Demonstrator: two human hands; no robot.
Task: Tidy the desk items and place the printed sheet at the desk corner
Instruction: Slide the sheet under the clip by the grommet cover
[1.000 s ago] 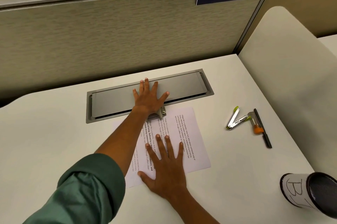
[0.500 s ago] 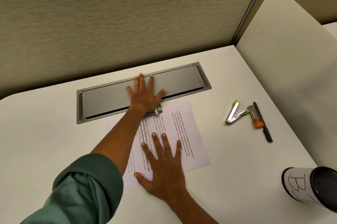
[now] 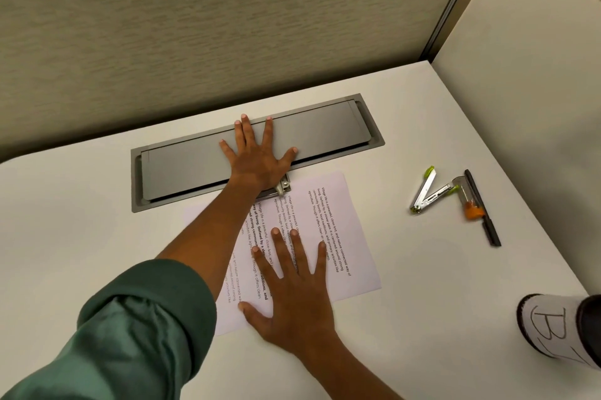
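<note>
A printed sheet (image 3: 338, 237) lies on the white desk (image 3: 81, 237), its top edge near a grey hatch lid (image 3: 182, 168). My right hand (image 3: 292, 292) lies flat on the sheet's lower half, fingers spread. My left hand (image 3: 257, 155) reaches further, fingers spread over the hatch lid. The heel of its palm rests on a small metal stapler-like piece (image 3: 282, 188) at the sheet's top edge, and most of that piece is hidden under the palm. Neither hand grips anything.
To the right lie an opened-out metal stapler with green tips (image 3: 426, 194), a clear tool with an orange part (image 3: 468, 204) and a black pen (image 3: 483, 207). A white cup marked "B7" (image 3: 549, 328) lies on its side at the near right. Partitions (image 3: 227, 25) close off the back and right.
The view has tilted down and drawn closer to the desk. Both hands stay where they were, flat on the sheet and on the hatch lid.
</note>
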